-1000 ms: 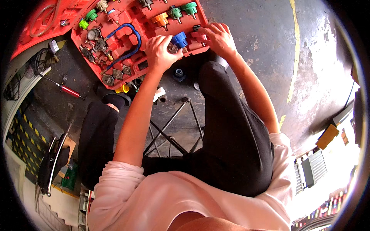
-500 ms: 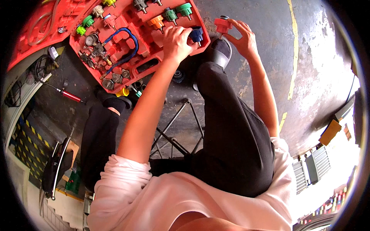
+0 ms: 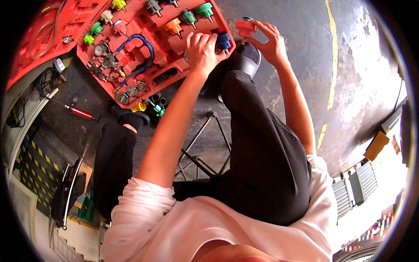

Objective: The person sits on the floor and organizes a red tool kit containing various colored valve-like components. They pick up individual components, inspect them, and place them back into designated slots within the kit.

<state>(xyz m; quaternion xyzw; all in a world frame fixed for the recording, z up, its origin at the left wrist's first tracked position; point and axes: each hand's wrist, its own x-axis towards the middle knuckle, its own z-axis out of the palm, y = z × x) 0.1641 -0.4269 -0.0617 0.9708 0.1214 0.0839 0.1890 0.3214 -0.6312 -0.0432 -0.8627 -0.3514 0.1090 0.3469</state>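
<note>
My right hand (image 3: 273, 45) pinches a red cap-shaped adapter (image 3: 245, 29) with a metal stem, held up to the right of the red case (image 3: 99, 77). At the case's right end my left hand (image 3: 204, 53) is closed, its finger and thumb against a dark blue cap adapter (image 3: 223, 42). The palm side of that hand is hidden. Beside it in the case sit an orange adapter (image 3: 173, 27), a dark green one (image 3: 188, 18) and a lighter green one (image 3: 204, 10).
The case also holds a blue hose (image 3: 151, 50), a round gauge (image 3: 101, 49) and several metal fittings. My shoe (image 3: 248, 61) is just below the red adapter. A red-handled tool (image 3: 81, 113) lies on the floor at left. A metal stand's legs (image 3: 212, 115) show between my knees.
My right hand has moved slightly left with the red adapter, closer to the case. My left hand has shifted a little right and down beside the blue adapter.
</note>
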